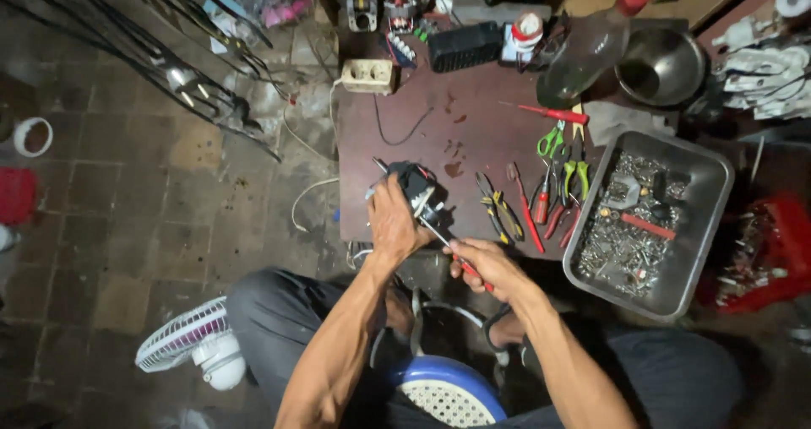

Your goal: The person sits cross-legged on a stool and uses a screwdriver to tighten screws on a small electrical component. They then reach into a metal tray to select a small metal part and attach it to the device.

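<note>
the left hand is closed around a small black motor block at the near edge of the dark red worktable. the right hand grips a red-handled screwdriver, tip at the motor; keeping the shaft in line with the screw and the block steady seems wise.

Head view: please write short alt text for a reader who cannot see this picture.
Seen from above, a seated person's left hand grips a small black motor at the edge of a dark table, while the right hand works a red-handled screwdriver into it. Pliers and a metal tray of screws lie to the right.
</note>
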